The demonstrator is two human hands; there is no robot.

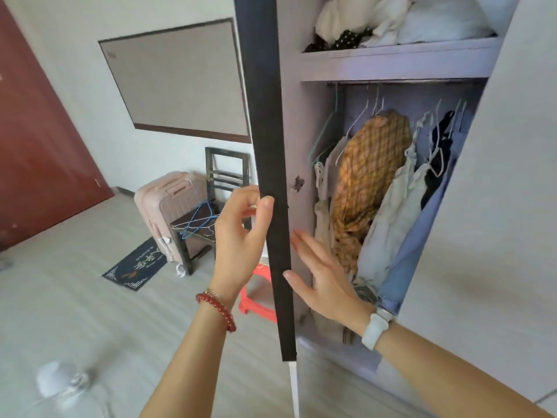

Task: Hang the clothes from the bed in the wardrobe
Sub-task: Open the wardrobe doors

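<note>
Beside the white wall, the wardrobe point(391, 64) stands ajar, clothes point(370, 188) hanging inside; the left hand point(241, 236) grips the dark door edge point(268, 146), the right hand point(325, 282) lies flat against the door's inner face; beyond, a pink suitcase point(168, 203), a chair point(211, 200) and pale plank flooring point(75, 312).

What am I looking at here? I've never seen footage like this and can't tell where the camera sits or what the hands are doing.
There is no machine: this is one picture from a camera worn on a person's head, looking forward and down at their own two bare hands. The left hand, with a red bead bracelet, curls its fingers round the dark edge of the wardrobe door. The right hand, with a white wristband, lies flat and open against the door's inner side. Inside the wardrobe, clothes hang on a rail, among them a yellow plaid garment; bundles fill the shelf above. Neither hand holds any clothing.
</note>
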